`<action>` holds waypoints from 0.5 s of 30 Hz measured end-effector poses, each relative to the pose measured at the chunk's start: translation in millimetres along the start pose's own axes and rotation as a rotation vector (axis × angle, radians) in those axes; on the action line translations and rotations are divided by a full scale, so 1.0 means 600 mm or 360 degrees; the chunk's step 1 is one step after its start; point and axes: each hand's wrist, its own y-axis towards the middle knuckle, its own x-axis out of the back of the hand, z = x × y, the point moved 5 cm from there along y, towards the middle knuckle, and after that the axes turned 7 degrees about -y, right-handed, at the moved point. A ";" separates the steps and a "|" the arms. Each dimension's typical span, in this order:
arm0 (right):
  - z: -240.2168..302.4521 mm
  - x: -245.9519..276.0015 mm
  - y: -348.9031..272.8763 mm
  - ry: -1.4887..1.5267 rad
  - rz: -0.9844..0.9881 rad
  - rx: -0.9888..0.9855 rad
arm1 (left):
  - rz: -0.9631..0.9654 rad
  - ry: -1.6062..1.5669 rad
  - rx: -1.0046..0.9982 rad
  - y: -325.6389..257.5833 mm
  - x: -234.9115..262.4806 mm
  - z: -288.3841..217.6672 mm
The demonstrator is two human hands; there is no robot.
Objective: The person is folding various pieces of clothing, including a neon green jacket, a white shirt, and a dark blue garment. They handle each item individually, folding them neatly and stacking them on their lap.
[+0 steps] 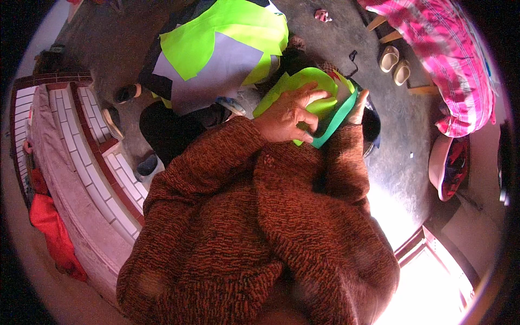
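Note:
Bent and spread, the fingers of my left hand (290, 115) lie over a bundle of yellow-green cloth pieces (317, 77) and appear to grip it. My right hand (357, 110) is at the bundle's right side, behind a darker green strip (337, 120) along its edge. Only part of that hand shows; the cloth hides most of its fingers. Just beyond, to the left, lies a heap of flat cut cloth in yellow-green (244, 19) and grey (216, 62), with black pieces under it.
To the right, a pink checked cloth (455, 65) drapes over wooden-legged furniture. Pale clogs (389, 58) stand beside it, and a pink basin (437, 168) is nearer. At left are a white-tiled ledge (78, 146), red cloth (51, 227) and loose shoes (127, 93). Bright light falls at lower right.

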 end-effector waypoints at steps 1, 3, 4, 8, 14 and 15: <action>-0.006 0.010 -0.004 0.0106 0.0035 -0.0037 | 0.0025 0.0032 0.0001 -0.001 -0.003 0.000; 0.002 -0.012 -0.018 0.0106 -0.0007 -0.0084 | 0.0049 0.0160 0.0023 0.000 -0.010 0.003; 0.015 -0.039 -0.036 -0.0001 -0.0077 -0.0093 | 0.0060 0.0228 0.0041 0.000 -0.014 0.006; 0.015 0.011 -0.016 -0.0433 0.0113 -0.0154 | -0.0048 0.0327 0.0017 -0.005 -0.025 0.007; 0.018 0.001 -0.012 -0.0485 0.0029 -0.0186 | -0.0127 0.0198 0.0000 -0.007 -0.021 0.008; 0.017 0.008 -0.013 -0.0417 0.0011 -0.0195 | -0.0109 0.0136 -0.0010 -0.006 -0.016 0.005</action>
